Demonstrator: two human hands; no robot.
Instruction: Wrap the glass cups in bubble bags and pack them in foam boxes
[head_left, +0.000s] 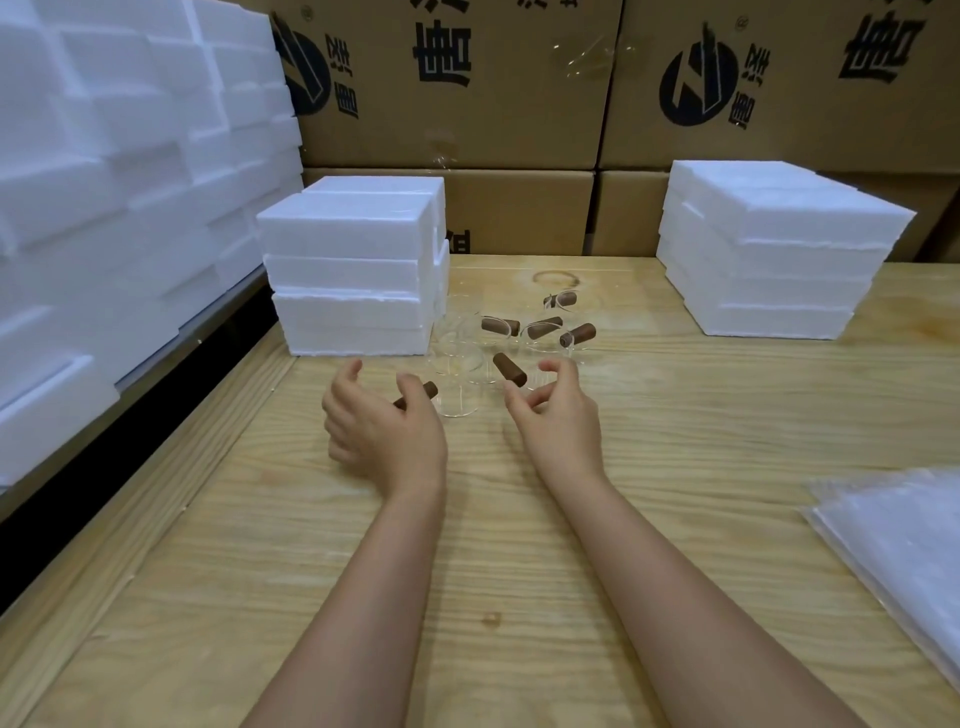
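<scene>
Along the far wall, brown printed cartons (467, 104) stand stacked, the biggest things before you. On the left, a tall pile of white foam pieces (104, 182) fills that whole side. The pale wooden table (675, 431) stretches from your body to the cartons.

On its far right sits one stack of foam boxes (769, 249). A second stack of foam boxes (348, 275) sits far left of centre, well apart from the first. At the near right edge lies a flat heap of clear bubble bags (904, 551), partly cut off by the frame.

Your forearms reach forward over the middle of the table. Your left hand (382, 431) hovers with thumb raised and fingers loosely curled, holding nothing you can see. Your right hand (561, 421) is beside it, thumb and fingers bent and spread apart, also holding nothing.

Just beyond both hands, the glass cups (467, 358) cluster upright on the table, right beside the left stack. None is wrapped or boxed. Each cup carries a brown wooden handle (510, 370). The nearest cup (460, 402) stands between your hands, and its handle end (428, 389) pokes out behind your left fingers; whether they touch it, you cannot tell.
</scene>
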